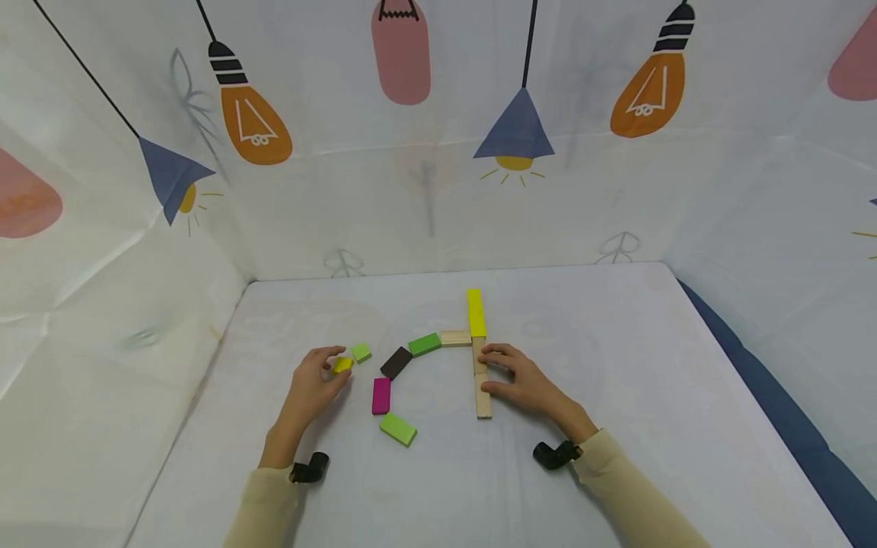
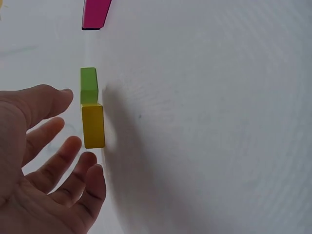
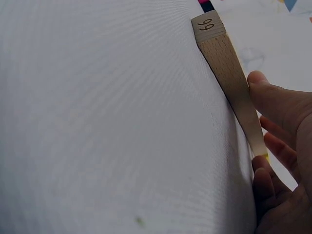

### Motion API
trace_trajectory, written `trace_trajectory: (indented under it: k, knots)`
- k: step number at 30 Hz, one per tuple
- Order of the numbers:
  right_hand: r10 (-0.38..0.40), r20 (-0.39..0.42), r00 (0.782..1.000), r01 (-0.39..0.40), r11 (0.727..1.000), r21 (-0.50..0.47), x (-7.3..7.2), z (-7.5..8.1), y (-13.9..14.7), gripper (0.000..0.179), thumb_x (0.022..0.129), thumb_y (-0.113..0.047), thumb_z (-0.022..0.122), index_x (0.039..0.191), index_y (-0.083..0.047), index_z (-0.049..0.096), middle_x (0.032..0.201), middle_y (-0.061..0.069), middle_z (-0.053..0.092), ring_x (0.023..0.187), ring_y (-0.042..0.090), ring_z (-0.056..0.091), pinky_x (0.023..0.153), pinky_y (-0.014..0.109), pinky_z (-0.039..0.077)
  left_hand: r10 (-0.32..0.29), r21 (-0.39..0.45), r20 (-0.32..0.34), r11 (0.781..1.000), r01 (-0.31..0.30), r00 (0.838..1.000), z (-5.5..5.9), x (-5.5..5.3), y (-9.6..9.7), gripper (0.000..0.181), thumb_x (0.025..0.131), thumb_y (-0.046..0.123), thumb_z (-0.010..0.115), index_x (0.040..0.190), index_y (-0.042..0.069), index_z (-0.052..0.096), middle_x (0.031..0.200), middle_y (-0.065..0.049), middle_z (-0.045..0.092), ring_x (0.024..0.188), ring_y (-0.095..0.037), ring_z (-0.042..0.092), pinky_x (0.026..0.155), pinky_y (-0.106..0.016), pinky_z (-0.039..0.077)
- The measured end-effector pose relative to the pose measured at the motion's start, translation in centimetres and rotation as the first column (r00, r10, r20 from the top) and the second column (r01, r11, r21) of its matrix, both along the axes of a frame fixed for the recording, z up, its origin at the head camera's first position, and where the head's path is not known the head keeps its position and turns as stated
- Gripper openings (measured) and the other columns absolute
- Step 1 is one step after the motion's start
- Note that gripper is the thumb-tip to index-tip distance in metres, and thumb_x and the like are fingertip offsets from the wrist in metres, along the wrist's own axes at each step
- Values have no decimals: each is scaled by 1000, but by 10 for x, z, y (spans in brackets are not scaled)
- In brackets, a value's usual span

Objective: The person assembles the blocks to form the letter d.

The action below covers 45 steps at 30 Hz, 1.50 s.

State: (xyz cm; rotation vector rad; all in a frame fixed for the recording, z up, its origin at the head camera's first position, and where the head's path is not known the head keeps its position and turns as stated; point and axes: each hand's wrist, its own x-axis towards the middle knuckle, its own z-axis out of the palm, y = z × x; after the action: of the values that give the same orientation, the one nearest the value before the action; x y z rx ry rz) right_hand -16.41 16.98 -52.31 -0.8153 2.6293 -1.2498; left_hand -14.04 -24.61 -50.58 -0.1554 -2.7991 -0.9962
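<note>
In the head view my left hand (image 1: 311, 388) curves loosely about a small yellow block (image 1: 342, 365), thumb on one side and fingers on the other. The left wrist view shows a gap between the thumb and that yellow block (image 2: 93, 126); a light green block (image 2: 88, 85) sits just beyond it. My right hand (image 1: 524, 380) lies along the right side of two plain wooden blocks (image 1: 483, 399) set end to end, thumb and fingertips touching them. A number is marked on the near end of the wooden block (image 3: 208, 25). A yellow block (image 1: 476, 312) continues this column at the far end.
A curve of blocks runs left from the column: a plain wooden one (image 1: 455, 339), a green one (image 1: 425, 345), a dark brown one (image 1: 397, 363), a magenta one (image 1: 381, 396) and a light green one (image 1: 398, 429). All lie on the white table (image 1: 452, 495), with patterned cloth walls around.
</note>
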Motion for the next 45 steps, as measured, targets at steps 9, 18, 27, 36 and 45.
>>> trace_trajectory:
  k: [9,18,27,36,45]
  knots:
    - [3,-6,1000,-3,1000,-9,-1,-3,0,51,91,-25,79,137,-8,65,148,12,53,142,36,47,114,57,41,23,-7,70,1000,-22,997,-3,-5,-1,44,89,12,77,130,0,66,123,-23,65,88,-25,61,74,-31,52]
    - [1,-9,1000,-1,1000,-5,0,-3,0,51,90,-24,80,136,-8,65,148,12,53,142,36,47,114,56,41,55,-20,166,998,-53,985,3,-5,0,41,90,13,76,126,-4,68,124,-28,63,94,-32,63,84,-45,56]
    - [0,-5,1000,0,1000,-10,0,-2,0,51,91,-25,79,137,-8,65,148,12,53,142,37,47,114,57,41,83,-6,165,997,-83,983,4,-2,1,40,88,15,78,124,-2,71,119,-26,65,92,-30,63,78,-38,55]
    - [0,-12,1000,0,1000,-10,0,-4,2,51,91,-24,79,137,-8,65,148,13,53,142,37,47,114,57,41,114,17,138,993,-118,984,5,9,5,42,87,18,80,123,-1,71,112,-19,70,92,-29,65,79,-38,57]
    - [5,-4,1000,-5,1000,3,-1,-2,1,51,92,-27,78,137,-8,65,149,13,53,143,37,46,115,57,40,94,27,58,995,-96,994,6,17,8,37,85,19,83,117,4,75,111,-15,73,88,-25,67,76,-32,58]
